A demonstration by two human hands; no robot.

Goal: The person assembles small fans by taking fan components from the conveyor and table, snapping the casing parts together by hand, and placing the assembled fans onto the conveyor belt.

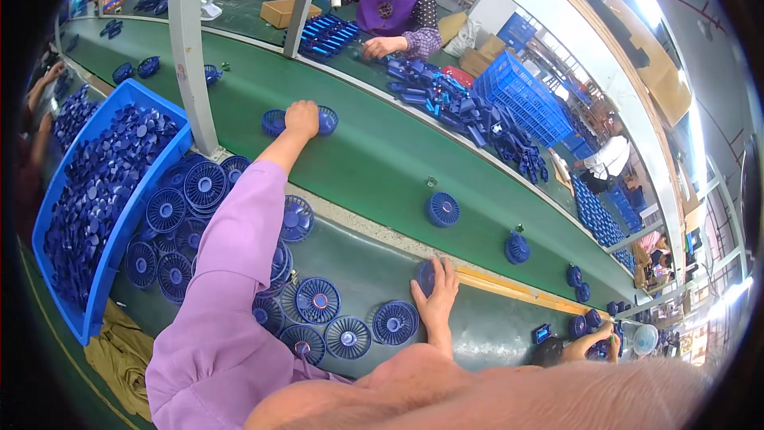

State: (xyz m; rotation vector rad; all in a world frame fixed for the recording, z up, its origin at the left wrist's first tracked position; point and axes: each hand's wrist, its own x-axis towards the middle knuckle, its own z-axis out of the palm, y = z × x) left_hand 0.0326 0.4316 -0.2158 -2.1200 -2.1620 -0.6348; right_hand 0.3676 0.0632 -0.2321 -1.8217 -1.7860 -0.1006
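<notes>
My left hand [302, 118], at the end of a purple sleeve, reaches over the green conveyor belt [374, 143]. Its fingers curl down on blue round fan cages; one cage [273, 122] shows on its left side and another cage [327, 120] on its right. Nearer to me, my right hand [436, 296] grips a blue round fan part [426, 276] at the edge of the dark green bench [477, 326]. Its palm hides some of that part. Several slotted fan grilles [395, 322] lie on the bench between my arms.
A blue crate [95, 310] full of small blue discs stands at the left. A white post [188, 48] rises beside the belt. More fan cages [443, 209] sit along the belt. Across it, a person in a purple apron [390, 12] handles blue parts.
</notes>
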